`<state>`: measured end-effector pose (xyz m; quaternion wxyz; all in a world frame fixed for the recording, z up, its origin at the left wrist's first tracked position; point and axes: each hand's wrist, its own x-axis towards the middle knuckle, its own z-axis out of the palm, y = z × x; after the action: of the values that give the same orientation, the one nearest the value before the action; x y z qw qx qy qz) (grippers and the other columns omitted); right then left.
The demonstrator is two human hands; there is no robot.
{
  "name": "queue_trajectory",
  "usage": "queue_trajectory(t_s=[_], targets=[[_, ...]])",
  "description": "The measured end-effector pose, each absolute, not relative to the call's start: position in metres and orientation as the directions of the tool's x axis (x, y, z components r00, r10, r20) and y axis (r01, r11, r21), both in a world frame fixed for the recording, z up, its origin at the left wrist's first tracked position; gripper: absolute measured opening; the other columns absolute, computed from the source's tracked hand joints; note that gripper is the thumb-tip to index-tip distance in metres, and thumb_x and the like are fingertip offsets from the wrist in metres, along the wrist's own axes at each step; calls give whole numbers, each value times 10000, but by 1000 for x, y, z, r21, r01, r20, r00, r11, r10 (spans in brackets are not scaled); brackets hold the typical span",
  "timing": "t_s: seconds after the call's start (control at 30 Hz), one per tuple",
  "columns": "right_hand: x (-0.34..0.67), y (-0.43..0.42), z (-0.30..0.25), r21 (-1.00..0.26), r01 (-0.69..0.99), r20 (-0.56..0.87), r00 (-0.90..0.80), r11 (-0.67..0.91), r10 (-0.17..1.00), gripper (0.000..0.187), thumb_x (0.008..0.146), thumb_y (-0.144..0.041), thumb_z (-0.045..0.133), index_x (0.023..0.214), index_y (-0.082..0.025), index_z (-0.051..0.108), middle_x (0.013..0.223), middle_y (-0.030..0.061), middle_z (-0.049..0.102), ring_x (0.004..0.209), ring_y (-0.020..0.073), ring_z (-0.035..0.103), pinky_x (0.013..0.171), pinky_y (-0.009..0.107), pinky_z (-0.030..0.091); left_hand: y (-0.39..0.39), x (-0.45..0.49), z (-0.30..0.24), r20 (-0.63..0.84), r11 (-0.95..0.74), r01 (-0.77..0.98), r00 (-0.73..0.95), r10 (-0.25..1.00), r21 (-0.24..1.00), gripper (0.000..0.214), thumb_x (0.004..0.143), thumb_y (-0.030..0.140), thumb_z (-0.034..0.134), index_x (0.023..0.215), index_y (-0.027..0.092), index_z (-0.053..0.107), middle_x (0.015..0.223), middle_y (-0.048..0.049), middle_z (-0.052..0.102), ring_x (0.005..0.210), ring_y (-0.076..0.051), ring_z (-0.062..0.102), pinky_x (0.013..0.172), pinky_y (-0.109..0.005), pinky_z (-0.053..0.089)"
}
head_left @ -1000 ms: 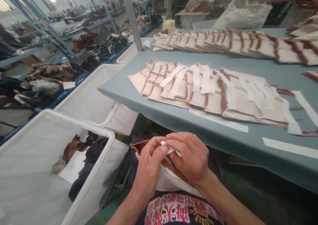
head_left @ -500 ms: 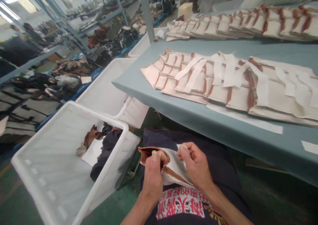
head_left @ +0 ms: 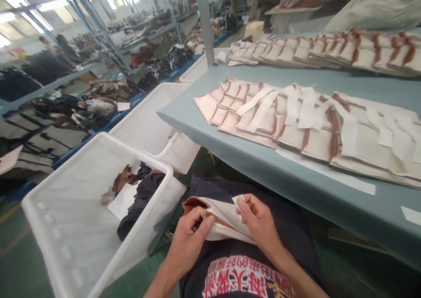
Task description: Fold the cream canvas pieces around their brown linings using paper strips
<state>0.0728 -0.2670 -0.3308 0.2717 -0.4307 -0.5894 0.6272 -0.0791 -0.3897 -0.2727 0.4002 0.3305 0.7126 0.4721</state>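
Observation:
A cream fabric piece with brown trim (head_left: 223,221) lies on my lap below the table edge. My left hand (head_left: 189,236) pinches its left side near the brown trim, fingers closed on the cloth. On the piece's upper right corner my right hand (head_left: 259,221) is closed, thumb and fingers pinching the fabric. The two hands sit close together, about a hand's width apart.
A grey-blue table (head_left: 263,166) in front carries overlapping rows of similar cream and brown pieces (head_left: 296,118) with white strips on them. A second row (head_left: 322,48) lies further back. White bins (head_left: 66,228) stand at my left, the near one holding dark scraps. Racks of material stand beyond.
My hands dropped lower onto my lap and moved apart along the fabric piece. The small white strip pinched between them a second ago is no longer visible.

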Motion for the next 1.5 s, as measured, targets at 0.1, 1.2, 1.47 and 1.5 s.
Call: queue_trajectory(t_s=[0.1,1.2,1.47,1.5], targets=[[83,-240,-288,-982,183,-123,-482,-38,868,447,947,-603,587,789,-188,633,659,-12,577,599,149,510,569,263,402,-355,-84,-256,-127,197,128,-423,897,972,373,961,480,621,752,174,658,720,-1,577,672,-151,466,634,-238,367],[87,-235,-211,-747,481,336,-324,460,885,182,965,-365,589,854,-233,649,692,-31,751,560,161,681,543,257,432,-292,-64,-224,3,-5,-21,-126,992,1000,353,1015,379,561,1165,162,796,1034,-62,801,901,-209,664,807,-259,488],[80,-239,-230,-536,578,578,-278,615,767,217,1016,-338,568,858,-216,654,701,-16,757,596,196,722,599,288,430,-292,-65,-237,-61,44,-102,-169,984,994,354,991,413,600,1104,150,808,947,-62,783,866,-195,629,786,-249,476],[79,-240,-232,-520,586,592,-277,621,757,229,1021,-344,562,858,-214,657,704,-10,758,594,199,721,603,292,431,-292,-65,-238,-65,47,-111,-171,983,993,362,992,420,595,1098,146,807,941,-65,780,860,-194,627,777,-248,477]])
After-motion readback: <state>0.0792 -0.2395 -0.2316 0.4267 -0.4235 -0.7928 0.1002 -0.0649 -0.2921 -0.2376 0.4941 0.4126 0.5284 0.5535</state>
